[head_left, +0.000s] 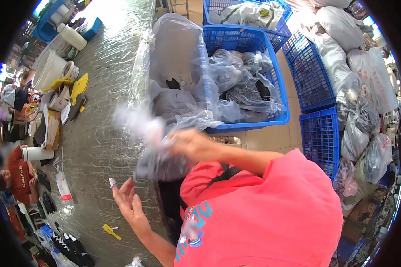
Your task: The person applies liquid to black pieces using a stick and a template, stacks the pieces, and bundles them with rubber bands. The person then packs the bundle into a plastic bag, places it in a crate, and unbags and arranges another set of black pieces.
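My right hand (pixel 189 144) is closed on a clear plastic bag (pixel 140 124), whose far end, white with a reddish patch, is smeared by motion over the table edge. Below it, a plastic bag with dark contents (pixel 162 165) lies at the edge, close to my body; whether the two bags are joined I cannot tell. My left hand (pixel 131 209) hovers over the table (pixel 107 178) with fingers apart and holds nothing. One of its fingertips has a white covering. A small yellow tool or tag (pixel 112 232) lies near it.
A plastic-lined bin (pixel 178 49) and a blue crate (pixel 278 95) of bagged items stand beyond the table's edge. More blue crates (pixel 309 73) and filled bags (pixel 356 120) line the right side. Across the table are a white cup (pixel 36 153), a bottle (pixel 72 36) and a person in red (pixel 20 175).
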